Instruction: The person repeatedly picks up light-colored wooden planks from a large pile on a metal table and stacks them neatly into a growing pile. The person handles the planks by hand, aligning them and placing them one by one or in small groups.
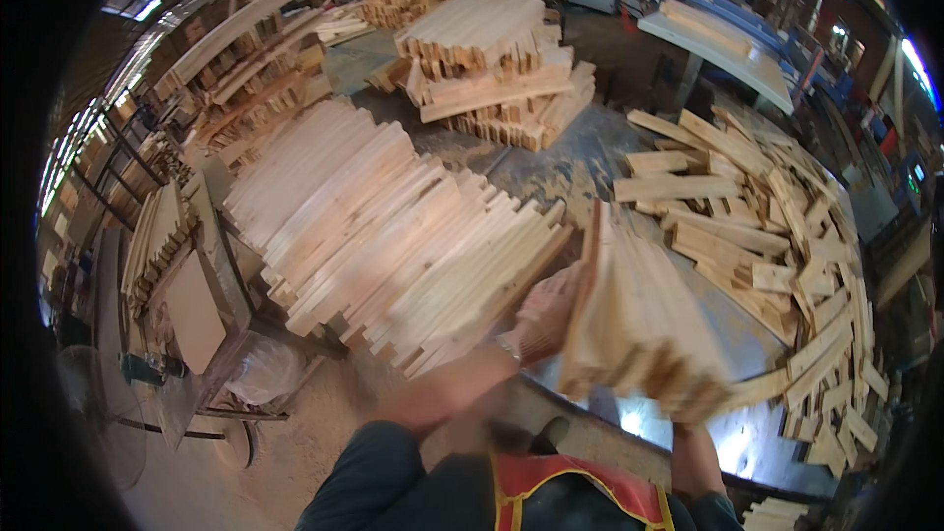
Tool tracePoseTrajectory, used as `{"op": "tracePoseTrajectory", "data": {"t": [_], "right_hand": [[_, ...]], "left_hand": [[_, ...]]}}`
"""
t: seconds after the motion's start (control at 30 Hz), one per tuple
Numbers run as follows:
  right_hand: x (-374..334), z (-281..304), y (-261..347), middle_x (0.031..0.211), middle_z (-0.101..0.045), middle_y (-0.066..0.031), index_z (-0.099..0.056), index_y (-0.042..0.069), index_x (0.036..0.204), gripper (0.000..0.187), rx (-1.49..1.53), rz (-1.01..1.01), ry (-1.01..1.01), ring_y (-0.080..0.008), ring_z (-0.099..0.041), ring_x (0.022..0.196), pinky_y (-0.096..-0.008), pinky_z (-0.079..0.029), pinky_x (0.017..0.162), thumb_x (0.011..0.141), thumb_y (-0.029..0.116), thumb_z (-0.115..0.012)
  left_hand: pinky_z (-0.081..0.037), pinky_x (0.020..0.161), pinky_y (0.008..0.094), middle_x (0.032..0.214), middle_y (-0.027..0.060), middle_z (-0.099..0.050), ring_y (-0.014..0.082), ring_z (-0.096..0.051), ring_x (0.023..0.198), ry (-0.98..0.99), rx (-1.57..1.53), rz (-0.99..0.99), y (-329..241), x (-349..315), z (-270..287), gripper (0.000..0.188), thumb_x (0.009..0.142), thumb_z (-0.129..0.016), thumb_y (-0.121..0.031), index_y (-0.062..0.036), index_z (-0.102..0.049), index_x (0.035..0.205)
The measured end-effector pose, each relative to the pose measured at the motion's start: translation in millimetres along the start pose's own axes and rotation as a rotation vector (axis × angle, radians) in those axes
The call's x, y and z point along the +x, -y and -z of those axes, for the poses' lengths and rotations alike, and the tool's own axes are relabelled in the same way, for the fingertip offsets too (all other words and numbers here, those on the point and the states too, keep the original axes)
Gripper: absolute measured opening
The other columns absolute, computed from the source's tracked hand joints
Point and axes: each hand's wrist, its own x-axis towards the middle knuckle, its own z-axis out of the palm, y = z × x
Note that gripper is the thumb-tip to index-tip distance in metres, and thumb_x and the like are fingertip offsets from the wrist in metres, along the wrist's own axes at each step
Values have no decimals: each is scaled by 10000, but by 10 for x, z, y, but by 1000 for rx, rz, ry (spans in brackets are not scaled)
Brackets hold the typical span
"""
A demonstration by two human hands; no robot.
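A bundle of pale wooden strips [639,305], standing side by side, is between my two hands over the metal table [629,411]. My left hand [548,313] presses against the bundle's left side, blurred by motion. From below, my right hand [691,433] grips the near right end of the bundle; its fingers are mostly hidden by the wood. Left of the bundle, close to my left hand, a wide row of similar strips [393,226] lies flat with uneven ends.
A loose pile of short wood pieces [757,226] spreads over the table's right side. Stacked boards [492,49] stand at the back. A wooden rack with strips [157,236] is at the left. A light-topped table [718,54] stands far right.
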Motion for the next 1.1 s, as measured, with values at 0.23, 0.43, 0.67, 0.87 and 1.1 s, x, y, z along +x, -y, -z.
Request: {"op": "tracePoseTrajectory", "data": {"t": [0.23, 0.43, 0.67, 0.87, 1.1], "right_hand": [[-255, -482, -1264, 1464, -593, -231, -442, 29, 1563, 684, -1331, -71, 311, -413, -538, 1375, -448, -427, 1186, 945, 249, -635], [-46, -350, -894, 1408, -645, -211, -457, 0, 1546, 747, -863, -304, 175, -357, -593, 1316, -412, -456, 1125, 858, 144, -708], [-346, -1122, -586, 1376, -662, -143, -511, -5, 1499, 696, -240, -285, 180, -240, -605, 1242, -352, -470, 1063, 864, 117, -768], [-267, -939, -889, 1403, -642, -142, -443, -36, 1565, 759, -113, -311, 94, -244, -593, 1279, -349, -459, 1098, 900, 120, -774], [-386, -883, -914, 1582, -516, -189, -371, -12, 1628, 758, -171, -168, -45, -250, -555, 1369, -381, -472, 1115, 977, 182, -707]], "left_hand": [[-257, 1283, 389, 1688, 148, -384, 257, -344, 1561, 603, 1061, -32, 1040, -967, -362, 595, 1030, -435, -145, -2, -373, 1605], [-263, 1275, 467, 1641, 116, -454, 292, -408, 1515, 239, 668, 6, 1067, -1377, 106, 541, 1048, -461, -213, -100, -475, 1577], [-451, 1100, 521, 1372, 192, -662, 409, -607, 1295, 266, 93, 739, 1020, -2309, 389, 615, 985, -572, -485, -77, -554, 1445], [-490, 1082, 442, 1362, 269, -674, 394, -638, 1284, 226, -395, 1077, 852, -2272, -124, 790, 969, -631, -564, -5, -527, 1517], [-518, 891, 309, 1186, 43, -696, 152, -633, 962, 149, -927, 1030, 906, -2120, -20, 718, 930, -789, -356, 18, -547, 1492]]}}
